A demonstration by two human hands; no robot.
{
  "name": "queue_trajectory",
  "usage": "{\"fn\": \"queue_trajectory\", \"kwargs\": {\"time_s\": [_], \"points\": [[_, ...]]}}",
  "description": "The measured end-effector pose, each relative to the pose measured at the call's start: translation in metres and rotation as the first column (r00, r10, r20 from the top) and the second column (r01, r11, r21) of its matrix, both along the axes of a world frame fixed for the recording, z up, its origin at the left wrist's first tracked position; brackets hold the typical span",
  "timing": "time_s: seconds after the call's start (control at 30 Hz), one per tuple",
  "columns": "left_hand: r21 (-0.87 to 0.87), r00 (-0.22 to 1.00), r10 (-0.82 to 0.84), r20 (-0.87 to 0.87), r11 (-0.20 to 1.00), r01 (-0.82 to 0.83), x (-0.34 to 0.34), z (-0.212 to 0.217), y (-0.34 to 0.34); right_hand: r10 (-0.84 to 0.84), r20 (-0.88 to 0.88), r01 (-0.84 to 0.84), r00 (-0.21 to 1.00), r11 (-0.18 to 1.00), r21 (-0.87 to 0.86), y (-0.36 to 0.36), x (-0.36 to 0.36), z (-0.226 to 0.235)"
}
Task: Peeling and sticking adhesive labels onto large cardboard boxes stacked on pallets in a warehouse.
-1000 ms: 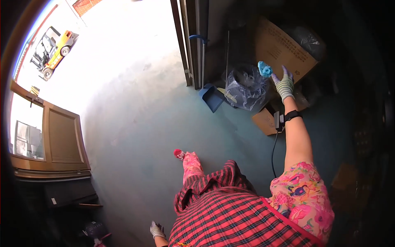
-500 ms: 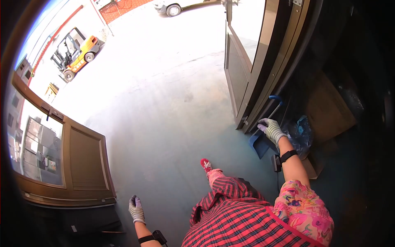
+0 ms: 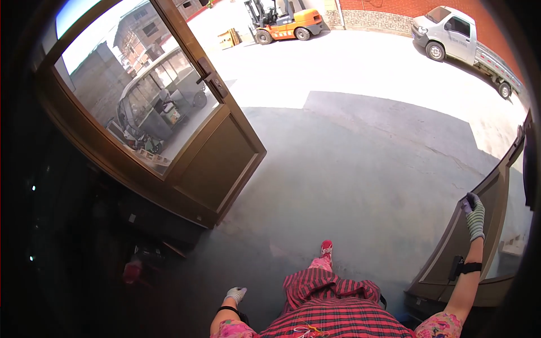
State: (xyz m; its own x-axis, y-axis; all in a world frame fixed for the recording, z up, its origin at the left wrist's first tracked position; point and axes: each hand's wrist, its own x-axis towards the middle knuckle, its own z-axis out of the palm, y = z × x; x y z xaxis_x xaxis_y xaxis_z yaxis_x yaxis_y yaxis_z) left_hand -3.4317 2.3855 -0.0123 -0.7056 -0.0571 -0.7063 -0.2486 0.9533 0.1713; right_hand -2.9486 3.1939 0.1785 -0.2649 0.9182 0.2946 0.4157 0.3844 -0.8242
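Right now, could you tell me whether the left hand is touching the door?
No, the left hand hangs free low beside the plaid skirt, while the right hand rests on the right door.

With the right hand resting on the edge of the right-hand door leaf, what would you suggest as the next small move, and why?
Probably push that leaf a little further outward. The right hand rests on the top edge of the right door leaf, which stands only partly open, while the left door leaf is swung wide. The left hand hangs free, and the red shoe steps toward the doorway.
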Motion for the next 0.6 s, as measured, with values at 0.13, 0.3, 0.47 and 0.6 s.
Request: {"fn": "queue_trajectory", "kwargs": {"time_s": [0.13, 0.3, 0.47, 0.6], "points": [[0.129, 0.854, 0.383, 0.353, 0.884, -0.450, -0.031, -0.016, 0.081, -0.210, 0.086, 0.211, 0.974, 0.978, -0.003, 0.017, -0.004, 0.057], [0.163, 0.918, -0.269, 0.293, 0.960, 0.229, -0.117, -0.037, 0.180, -0.306, 0.587, 0.368, 0.749, 0.930, 0.015, 0.082, -0.105, 0.124], [0.567, 0.988, -0.154, -0.007, 0.813, 0.131, -0.183, 0.059, 0.394, -0.556, 0.698, 0.590, 0.451, 0.773, 0.235, 0.132, -0.036, 0.160], [0.650, 0.979, -0.005, -0.202, 0.747, 0.138, -0.212, 0.114, 0.471, -0.694, 0.638, 0.688, 0.334, 0.642, 0.338, 0.208, 0.019, 0.170]]}}
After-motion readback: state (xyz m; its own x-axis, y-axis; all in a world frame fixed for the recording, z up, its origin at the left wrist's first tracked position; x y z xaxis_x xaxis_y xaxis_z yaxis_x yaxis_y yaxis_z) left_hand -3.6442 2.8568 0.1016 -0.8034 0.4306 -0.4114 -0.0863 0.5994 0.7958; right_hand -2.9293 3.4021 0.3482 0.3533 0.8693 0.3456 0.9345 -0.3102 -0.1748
